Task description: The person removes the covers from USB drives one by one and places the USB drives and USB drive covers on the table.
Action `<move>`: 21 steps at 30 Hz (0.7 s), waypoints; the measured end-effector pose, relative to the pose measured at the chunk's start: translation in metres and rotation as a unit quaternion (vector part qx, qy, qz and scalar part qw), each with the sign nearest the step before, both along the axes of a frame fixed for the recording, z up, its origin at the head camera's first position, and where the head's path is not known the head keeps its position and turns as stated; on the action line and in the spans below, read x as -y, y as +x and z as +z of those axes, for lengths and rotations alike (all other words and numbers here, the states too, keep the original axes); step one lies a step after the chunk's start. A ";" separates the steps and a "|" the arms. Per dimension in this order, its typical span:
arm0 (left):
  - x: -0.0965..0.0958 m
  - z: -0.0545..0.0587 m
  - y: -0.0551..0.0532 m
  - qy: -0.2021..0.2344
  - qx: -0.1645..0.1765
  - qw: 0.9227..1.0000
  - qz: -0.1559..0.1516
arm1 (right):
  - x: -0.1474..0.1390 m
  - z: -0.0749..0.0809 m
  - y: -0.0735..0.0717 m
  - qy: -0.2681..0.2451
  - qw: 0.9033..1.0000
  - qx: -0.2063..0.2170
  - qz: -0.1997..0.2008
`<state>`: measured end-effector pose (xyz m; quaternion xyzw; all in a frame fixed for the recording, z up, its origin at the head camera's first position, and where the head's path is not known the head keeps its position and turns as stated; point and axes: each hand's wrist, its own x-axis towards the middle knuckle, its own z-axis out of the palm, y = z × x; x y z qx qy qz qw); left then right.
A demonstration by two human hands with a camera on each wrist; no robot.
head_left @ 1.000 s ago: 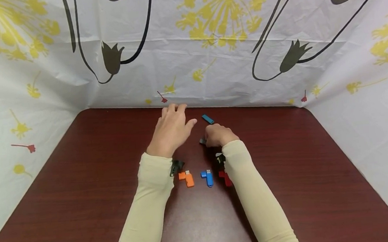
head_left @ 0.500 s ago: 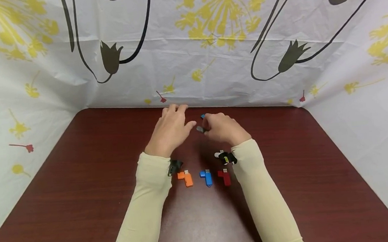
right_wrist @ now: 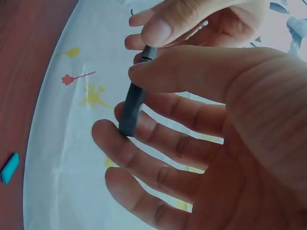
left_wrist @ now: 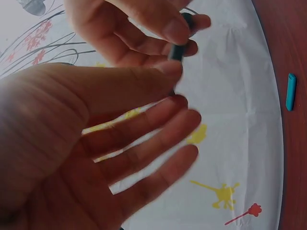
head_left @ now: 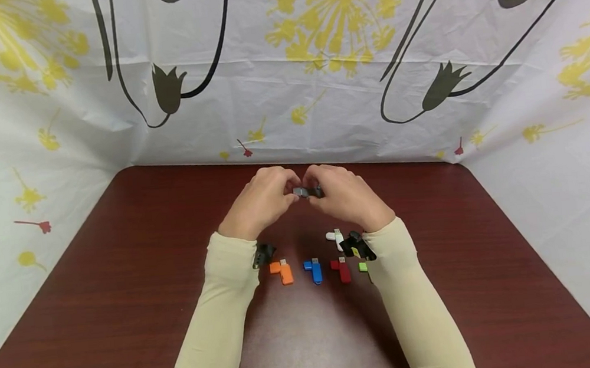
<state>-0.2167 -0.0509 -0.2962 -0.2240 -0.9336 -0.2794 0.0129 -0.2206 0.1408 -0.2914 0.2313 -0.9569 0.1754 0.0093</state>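
Observation:
Above the far part of the table both hands meet at a dark grey USB flash drive [head_left: 302,192]. My left hand [head_left: 260,202] pinches one end between thumb and index finger. The other end is pinched by my right hand [head_left: 348,195], and the drive's dark body [right_wrist: 128,120] runs down across its fingers in the right wrist view. The other fingers of both hands are spread and bent. A teal USB drive [left_wrist: 291,92] lies on the table to the side in both wrist views; the right hand hides it in the head view.
On the table nearer me lie orange [head_left: 286,273], blue [head_left: 316,272], red [head_left: 344,271] and white [head_left: 339,240] USB drives, their plugs bare and caps beside them. A green piece [head_left: 363,267] shows beside the right sleeve. A patterned white sheet [head_left: 266,109] hangs behind the table [head_left: 126,318].
The right hand has brought the dark USB drive up and away from me to the left hand, which now pinches its other end. The right sleeve uncovers the red and white drives.

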 end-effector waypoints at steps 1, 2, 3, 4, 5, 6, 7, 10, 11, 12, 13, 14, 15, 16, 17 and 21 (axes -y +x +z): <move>0.000 0.000 -0.001 0.003 -0.003 1.000 -0.006 | 0.000 0.001 0.002 0.003 1.000 -0.007 0.001; 0.000 0.000 -0.001 0.006 -0.006 1.000 -0.011 | 0.000 0.002 0.003 0.005 1.000 -0.014 0.001; 0.000 0.000 -0.002 0.008 -0.008 1.000 -0.015 | -0.001 0.002 0.005 0.006 1.000 -0.020 0.000; -0.001 0.000 -0.002 0.011 -0.010 1.000 -0.019 | -0.001 0.003 0.006 0.006 1.000 -0.025 0.000; -0.001 0.001 -0.002 0.012 -0.013 1.000 -0.022 | -0.001 0.004 0.007 0.005 1.000 -0.030 -0.001; -0.001 0.001 -0.002 0.014 -0.015 1.000 -0.022 | -0.001 0.005 0.008 0.004 0.999 -0.034 -0.001; -0.002 0.001 -0.002 0.015 -0.017 1.000 -0.022 | -0.001 0.005 0.009 0.003 0.999 -0.038 -0.001; -0.003 0.001 -0.001 0.016 -0.021 0.999 -0.018 | -0.001 0.007 0.011 -0.005 0.999 -0.051 0.001; -0.003 0.002 -0.001 0.015 -0.023 0.999 -0.017 | -0.001 0.007 0.012 -0.007 0.998 -0.055 0.002; -0.003 0.001 -0.001 0.015 -0.024 0.999 -0.016 | -0.001 0.007 0.012 -0.009 0.998 -0.059 0.003; -0.003 0.001 -0.001 0.014 -0.024 0.999 -0.016 | -0.001 0.007 0.013 -0.011 0.998 -0.063 0.003; -0.003 0.001 -0.001 0.014 -0.026 0.999 -0.016 | -0.001 0.008 0.013 -0.012 0.998 -0.065 0.004; -0.003 0.001 -0.001 0.013 -0.027 0.999 -0.016 | -0.001 0.008 0.014 -0.013 0.998 -0.067 0.004; -0.003 0.001 -0.001 0.013 -0.029 0.999 -0.016 | -0.001 0.008 0.014 -0.013 0.998 -0.069 0.005; -0.003 0.001 -0.001 0.013 -0.032 0.999 -0.017 | -0.001 0.009 0.015 -0.014 0.997 -0.070 0.006; -0.003 0.001 -0.001 0.012 -0.047 0.998 -0.025 | -0.002 0.010 0.015 -0.017 0.997 -0.072 0.010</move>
